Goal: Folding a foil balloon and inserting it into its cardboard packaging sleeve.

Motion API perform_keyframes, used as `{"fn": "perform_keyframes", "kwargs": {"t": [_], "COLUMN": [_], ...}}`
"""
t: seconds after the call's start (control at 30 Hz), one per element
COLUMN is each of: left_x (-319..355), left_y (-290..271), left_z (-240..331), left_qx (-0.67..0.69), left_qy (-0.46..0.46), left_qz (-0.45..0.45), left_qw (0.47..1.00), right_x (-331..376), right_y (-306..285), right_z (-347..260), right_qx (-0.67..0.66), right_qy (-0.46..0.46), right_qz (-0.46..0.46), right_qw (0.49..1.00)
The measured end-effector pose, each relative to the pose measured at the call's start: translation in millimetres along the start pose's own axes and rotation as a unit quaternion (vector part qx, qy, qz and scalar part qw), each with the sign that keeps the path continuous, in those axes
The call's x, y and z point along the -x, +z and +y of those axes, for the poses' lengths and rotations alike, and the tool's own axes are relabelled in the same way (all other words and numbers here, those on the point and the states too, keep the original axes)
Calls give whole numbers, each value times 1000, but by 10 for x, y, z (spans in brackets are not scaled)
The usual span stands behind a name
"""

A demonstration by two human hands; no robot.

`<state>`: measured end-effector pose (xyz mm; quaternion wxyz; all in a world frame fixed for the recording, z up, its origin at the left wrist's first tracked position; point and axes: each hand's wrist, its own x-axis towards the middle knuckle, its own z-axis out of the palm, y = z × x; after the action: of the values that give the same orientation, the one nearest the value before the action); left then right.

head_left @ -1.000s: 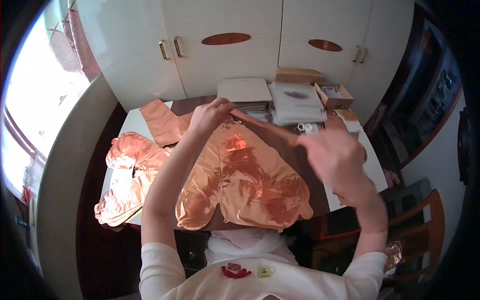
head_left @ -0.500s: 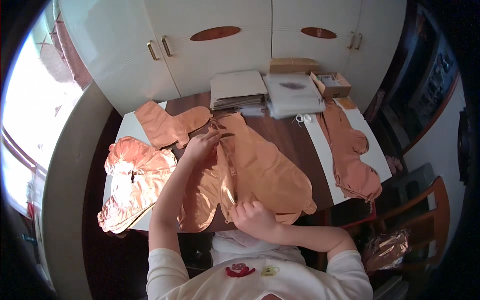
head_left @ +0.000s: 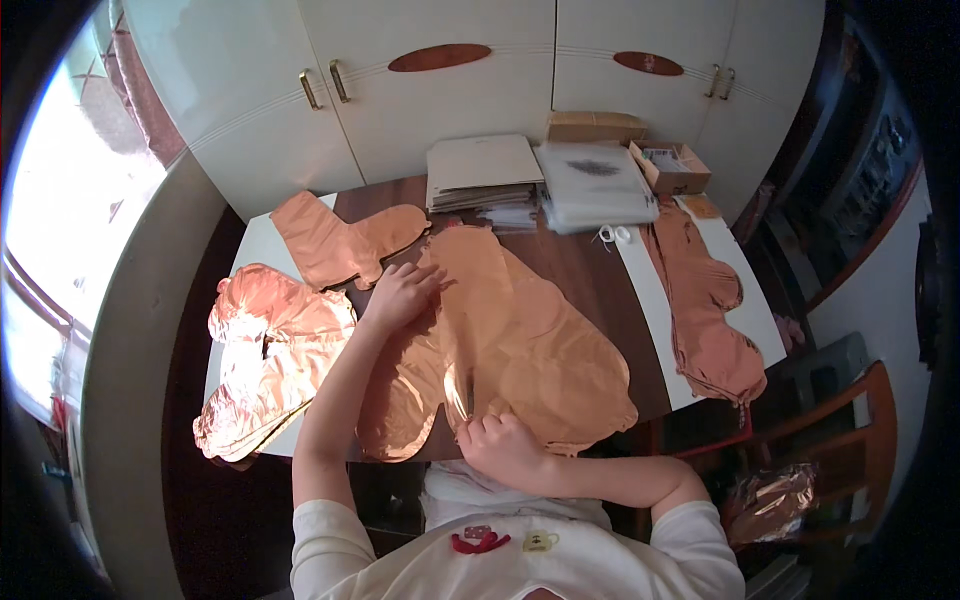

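A flat, uninflated copper-coloured foil balloon lies spread over the middle of the table, its shape lobed. Along its left part runs a shiny crease that ends near my right hand. The fingers of that hand are curled, pinching the balloon's near edge. My left hand rests with fingers stretched out on the balloon's upper left side. Beyond it lies another flat foil balloon. A stack of shiny, crumpled foil balloons sits left of my left forearm.
More folded foil balloons lie along the table's right side. At the back stand a stack of grey-white cards, clear plastic bags and a small open carton. White cord loops lie before them. A wooden chair stands right.
The balloon's raised left fold has been laid down flatter. My left hand has shifted slightly and its fingers have come off the fold; my right hand stays at the near edge.
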<state>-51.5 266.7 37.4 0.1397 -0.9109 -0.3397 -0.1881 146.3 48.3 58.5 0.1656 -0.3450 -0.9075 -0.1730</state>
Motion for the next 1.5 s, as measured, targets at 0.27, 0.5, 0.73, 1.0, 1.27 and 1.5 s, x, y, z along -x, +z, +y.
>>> {"fn": "perform_keyframes", "kwargs": {"t": [0.27,0.5,0.73,1.0,1.27,1.5], "left_x": [-10,31,75,81,85,116], "left_y": [-147,-73,2,35,52,7], "left_z": [334,456,492,496,483,485], "left_qx": [74,111,126,118,117,114], "left_qy": [-92,-53,-62,-44,-43,-56], "left_qz": [3,-99,-124,-111,-118,-119], "left_qw": [993,987,982,986,985,985], "right_x": [46,61,86,114,57,-642], "right_y": [68,80,94,100,167,988], "right_z": [-5,-29,-33,-40,351,2044], "right_qx": [-9,-15,-10,0,-320,-214], "right_qy": [1,-2,3,8,6,192], "right_qz": [5,-5,-15,-18,-94,-45], "right_qw": [1000,1000,1000,1000,943,957]}}
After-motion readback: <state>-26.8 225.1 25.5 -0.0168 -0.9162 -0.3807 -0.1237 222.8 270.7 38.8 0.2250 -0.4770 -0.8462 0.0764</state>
